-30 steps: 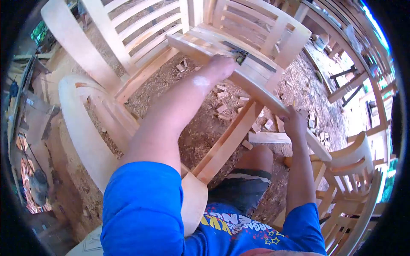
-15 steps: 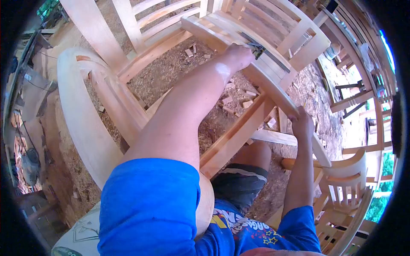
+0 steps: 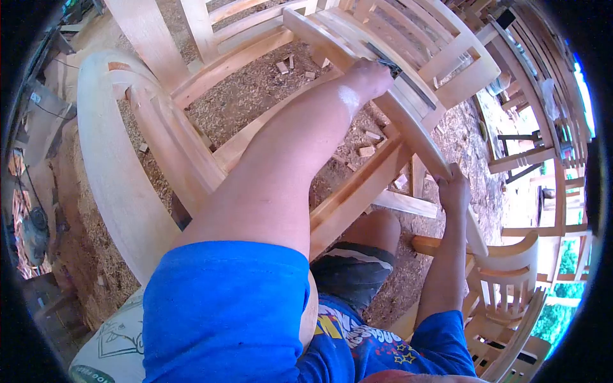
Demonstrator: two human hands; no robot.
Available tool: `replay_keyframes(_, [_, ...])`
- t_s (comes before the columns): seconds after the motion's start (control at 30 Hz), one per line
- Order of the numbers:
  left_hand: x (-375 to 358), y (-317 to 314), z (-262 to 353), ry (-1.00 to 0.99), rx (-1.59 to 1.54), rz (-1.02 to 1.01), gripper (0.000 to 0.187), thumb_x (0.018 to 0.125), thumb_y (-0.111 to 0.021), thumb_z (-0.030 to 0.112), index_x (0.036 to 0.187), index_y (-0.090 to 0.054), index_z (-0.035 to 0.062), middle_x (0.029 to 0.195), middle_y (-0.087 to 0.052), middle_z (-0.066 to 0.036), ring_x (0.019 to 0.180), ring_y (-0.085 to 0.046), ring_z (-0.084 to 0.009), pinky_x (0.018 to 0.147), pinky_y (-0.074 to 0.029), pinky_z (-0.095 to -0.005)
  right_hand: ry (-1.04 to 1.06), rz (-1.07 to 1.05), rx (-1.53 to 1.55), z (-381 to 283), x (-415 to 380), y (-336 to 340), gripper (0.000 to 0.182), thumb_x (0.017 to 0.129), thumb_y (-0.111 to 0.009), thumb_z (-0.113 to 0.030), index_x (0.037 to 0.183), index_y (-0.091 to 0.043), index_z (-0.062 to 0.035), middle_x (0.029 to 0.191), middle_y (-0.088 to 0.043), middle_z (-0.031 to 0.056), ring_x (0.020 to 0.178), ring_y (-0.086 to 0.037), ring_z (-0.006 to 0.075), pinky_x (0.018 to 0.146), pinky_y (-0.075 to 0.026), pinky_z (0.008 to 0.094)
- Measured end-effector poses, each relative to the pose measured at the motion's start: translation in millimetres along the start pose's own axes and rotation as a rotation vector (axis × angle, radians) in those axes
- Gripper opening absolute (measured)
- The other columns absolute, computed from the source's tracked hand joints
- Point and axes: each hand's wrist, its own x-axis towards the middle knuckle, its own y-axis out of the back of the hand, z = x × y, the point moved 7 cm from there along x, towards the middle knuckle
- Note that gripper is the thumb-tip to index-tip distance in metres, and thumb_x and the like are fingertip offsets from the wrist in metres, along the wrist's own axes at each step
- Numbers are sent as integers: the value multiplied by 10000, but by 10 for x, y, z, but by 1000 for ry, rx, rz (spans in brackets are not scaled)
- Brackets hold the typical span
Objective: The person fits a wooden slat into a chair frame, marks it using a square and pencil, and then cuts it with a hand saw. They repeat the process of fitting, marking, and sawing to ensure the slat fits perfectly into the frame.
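Observation:
My left hand is closed at a long, curved wooden armrest of pale, unpainted wood. A dark metal object shows at its knuckles; what the fist grips is mostly hidden. Farther down the same piece, my right hand wraps around the wood, thumb on the near side. Beyond the armrest lie slats with a dark, narrow strip along them. A wooden frame rail runs below, from the armrest toward my lap.
A broad curved wooden piece stands at left, with a slatted chair back beyond. Small wood offcuts and shavings cover the ground. Another slatted chair stands at right. A printed white sack lies at lower left.
The view has shifted slightly. My left hand has moved a little right and up, now covering more of the dark object. My right hand keeps its grip on the armrest.

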Motion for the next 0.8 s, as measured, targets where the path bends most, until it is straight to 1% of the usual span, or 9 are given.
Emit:
replay_keyframes(0.03, [-6, 20, 20, 24, -33, -7, 289, 994, -559, 180, 1173, -784, 154, 1193, -749, -154, 1138, -721, -359, 973, -572, -506, 1, 10, -16, 28, 5, 18, 329, 850, -830, -276, 1071, -647, -115, 969, -736, 185, 977, -699, 435, 819, -529, 559])
replay_keyframes(0.13, [1, 53, 65, 51, -90, 6, 284, 987, -576, 132, 1186, -772, 80, 1230, -763, -118, 1142, -736, -311, 941, -594, -470, 1, 33, -28, 48, 1, 54, 329, 854, -827, -286, 1067, -645, -115, 970, -744, 187, 961, -706, 440, 810, -527, 561])
replay_keyframes(0.23, [-2, 18, 105, -52, 52, -12, 280, 987, -586, 123, 1196, -768, 78, 1231, -763, -114, 1148, -733, -307, 951, -589, -481, 15, 54, -22, 43, 2, 39, 320, 852, -824, -279, 1066, -646, -122, 967, -743, 190, 963, -704, 444, 805, -527, 562])
replay_keyframes(0.33, [44, 3, 33, 23, 78, -71, 306, 1018, -533, 146, 1229, -754, 170, 1264, -722, -118, 1193, -701, -327, 1022, -562, -491, 40, 64, -7, -37, 33, 12, 308, 846, -818, -264, 1065, -647, -130, 964, -741, 194, 963, -702, 448, 796, -528, 566])
replay_keyframes(0.43, [43, -21, 3, 23, 78, -42, 293, 1024, -529, 146, 1212, -753, 161, 1248, -726, -109, 1194, -701, -320, 1012, -571, -495, 40, 46, -7, -63, 81, -26, 300, 840, -809, -254, 1060, -645, -134, 967, -739, 197, 959, -701, 455, 784, -530, 569])
replay_keyframes(0.53, [160, -125, -26, 66, 14, -8, 284, 1014, -534, 132, 1191, -756, 142, 1221, -737, -102, 1184, -707, -315, 972, -590, -492, 26, 18, -8, -49, 111, -41, 286, 838, -798, -242, 1050, -638, -135, 968, -738, 202, 955, -703, 457, 777, -532, 573])
replay_keyframes(0.63, [203, -141, 8, 94, 3, 53, 313, 1027, -538, 206, 1196, -773, 87, 1221, -769, -116, 1137, -739, -281, 979, -569, -446, 34, 30, -22, -11, 181, -27, 262, 841, -779, -224, 1042, -633, -138, 961, -739, 203, 952, -703, 459, 783, -533, 578])
replay_keyframes(0.73, [204, -124, 42, 119, 12, 11, 267, 1006, -538, 118, 1141, -768, 132, 1161, -753, -105, 1154, -721, -310, 911, -614, -484, 51, 41, -46, 28, 197, -29, 236, 847, -758, -209, 1038, -634, -146, 949, -740, 202, 949, -702, 463, 794, -533, 583])
replay_keyframes(0.8, [180, -84, 46, 110, 12, 14, 279, 1013, -528, 120, 1165, -760, 140, 1179, -744, -104, 1154, -720, -310, 912, -616, -484, 53, 59, -44, 28, 215, -31, 228, 849, -751, -209, 1037, -635, -148, 941, -740, 202, 946, -701, 464, 801, -532, 585])
